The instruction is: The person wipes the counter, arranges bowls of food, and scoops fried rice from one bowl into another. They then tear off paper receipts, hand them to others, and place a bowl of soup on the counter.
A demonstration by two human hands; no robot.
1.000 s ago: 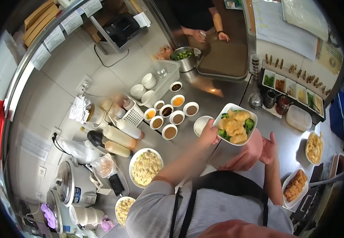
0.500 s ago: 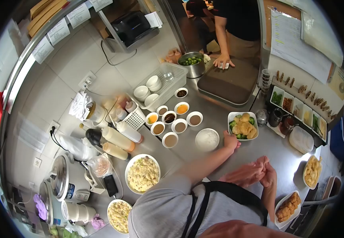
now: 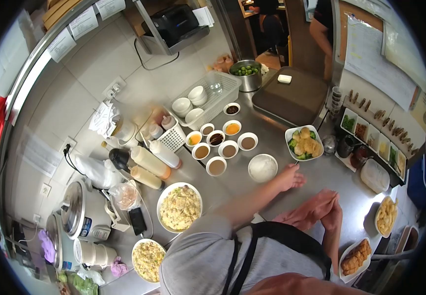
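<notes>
My left hand (image 3: 291,179) is empty, its fingers apart, just below a square white bowl (image 3: 304,143) of broccoli and golden-sauced pieces. A small gap separates hand and bowl. To its left is a round bowl of white contents (image 3: 263,168). Closer to my body, my right hand (image 3: 331,218) is closed around a reddish, crumpled thing that looks like a cloth (image 3: 307,211). Several small sauce bowls (image 3: 228,149) stand farther left. A large bowl of fried rice (image 3: 179,207) sits beside my left shoulder.
At the back are a brown tray (image 3: 291,98) with a small white block on it, a steel pot (image 3: 247,76) and a plastic basket (image 3: 210,98). Squeeze bottles (image 3: 150,163) stand left. Food dishes (image 3: 355,258) line the right edge. Another person's arm (image 3: 322,39) shows beyond the counter.
My left hand has drawn back from the broccoli bowl and its fingers have spread. The other person's hand has left the brown tray, and that person has moved right. The view has shifted slightly.
</notes>
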